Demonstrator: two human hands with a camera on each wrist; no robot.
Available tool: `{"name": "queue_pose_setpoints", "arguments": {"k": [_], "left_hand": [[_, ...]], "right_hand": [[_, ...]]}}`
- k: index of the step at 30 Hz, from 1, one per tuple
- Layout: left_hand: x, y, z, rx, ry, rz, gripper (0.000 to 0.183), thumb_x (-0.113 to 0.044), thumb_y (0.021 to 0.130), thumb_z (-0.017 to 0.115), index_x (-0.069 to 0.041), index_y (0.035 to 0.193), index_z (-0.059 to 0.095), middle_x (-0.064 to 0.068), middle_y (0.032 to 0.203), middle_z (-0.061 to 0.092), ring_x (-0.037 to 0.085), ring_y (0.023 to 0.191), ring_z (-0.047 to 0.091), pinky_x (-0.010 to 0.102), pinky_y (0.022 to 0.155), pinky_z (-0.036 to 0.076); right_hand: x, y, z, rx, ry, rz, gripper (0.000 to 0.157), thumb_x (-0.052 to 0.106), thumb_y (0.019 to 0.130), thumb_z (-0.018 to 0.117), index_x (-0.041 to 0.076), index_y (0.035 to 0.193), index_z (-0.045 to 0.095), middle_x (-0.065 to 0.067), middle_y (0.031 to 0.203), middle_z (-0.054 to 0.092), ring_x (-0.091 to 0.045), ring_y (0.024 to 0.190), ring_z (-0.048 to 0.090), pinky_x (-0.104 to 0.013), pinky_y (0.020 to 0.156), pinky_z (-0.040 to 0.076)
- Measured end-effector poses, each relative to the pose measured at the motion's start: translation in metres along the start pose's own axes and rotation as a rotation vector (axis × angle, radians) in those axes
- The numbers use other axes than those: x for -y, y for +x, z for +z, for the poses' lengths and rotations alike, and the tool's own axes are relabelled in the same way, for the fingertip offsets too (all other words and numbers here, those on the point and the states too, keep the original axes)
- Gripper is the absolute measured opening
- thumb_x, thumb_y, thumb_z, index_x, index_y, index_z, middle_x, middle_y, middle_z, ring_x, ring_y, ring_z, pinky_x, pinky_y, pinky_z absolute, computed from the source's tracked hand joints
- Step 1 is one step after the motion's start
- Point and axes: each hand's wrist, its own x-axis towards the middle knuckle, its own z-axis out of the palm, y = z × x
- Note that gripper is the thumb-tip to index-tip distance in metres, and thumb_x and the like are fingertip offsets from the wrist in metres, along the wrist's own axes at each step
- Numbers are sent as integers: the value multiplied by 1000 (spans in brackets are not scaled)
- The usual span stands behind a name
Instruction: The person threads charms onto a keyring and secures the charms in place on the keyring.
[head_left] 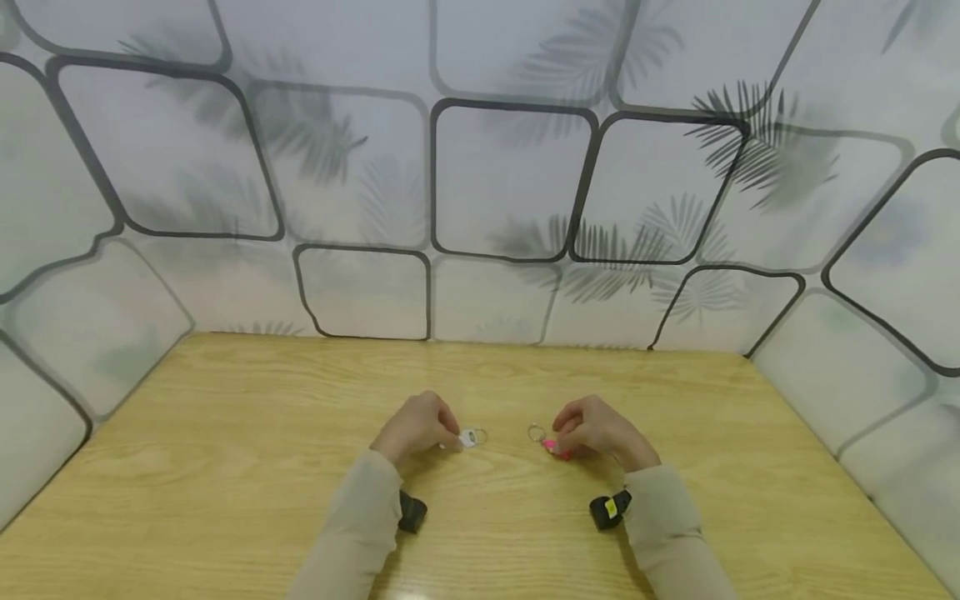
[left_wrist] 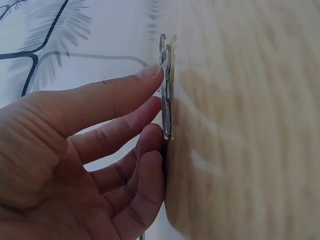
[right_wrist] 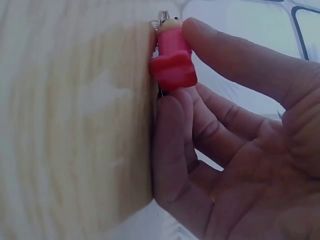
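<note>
My left hand (head_left: 422, 427) grips a flat white keychain (head_left: 468, 438) on the table, with its metal ring (head_left: 482, 436) pointing to the right. Seen edge-on in the left wrist view, the keychain (left_wrist: 167, 95) lies along the tabletop, thumb tip and fingertips right at it. To the right, my right hand (head_left: 600, 430) pinches a pink keychain (head_left: 551, 447) whose ring (head_left: 536, 432) points left. The right wrist view shows the keychain as a small red-and-pink figure (right_wrist: 174, 65) between thumb and fingers, close against the wood. A gap of table separates the two rings.
The wood-grain table (head_left: 262, 417) stretches out on all sides of the hands. A pale wall covering (head_left: 502, 183) with dark rounded outlines and leaf prints stands along its back and sides. Black cameras (head_left: 412, 512) sit at both wrists, just below the sleeves.
</note>
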Motion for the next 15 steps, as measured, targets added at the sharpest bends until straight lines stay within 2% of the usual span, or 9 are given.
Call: {"name": "queue_pose_setpoints", "arguments": {"k": [3,7,15], "left_hand": [[0,-1,-2,17,-41,3,18,-2,82,82,0,98,74,3,89,68,18,80,60,33,76,52],[-1,-3,-7,22,-58,15,23,5,83,76,3,106,72,5,88,65,18,75,58,30,71,51],[-5,-5,1,-5,48,1,30,4,76,82,-1,103,72,8,95,63,20,78,60,32,70,54]], "right_hand": [[-1,0,0,1,5,5,27,-10,78,74,-15,102,65,-8,80,69,-13,70,63,-27,66,54],[0,1,0,4,30,17,25,-10,79,73,-14,103,65,-7,79,68,-13,69,63,-26,65,52],[-1,0,-1,8,20,30,26,-8,80,74,-13,105,66,-7,80,68,-14,70,62,-27,64,52]]}}
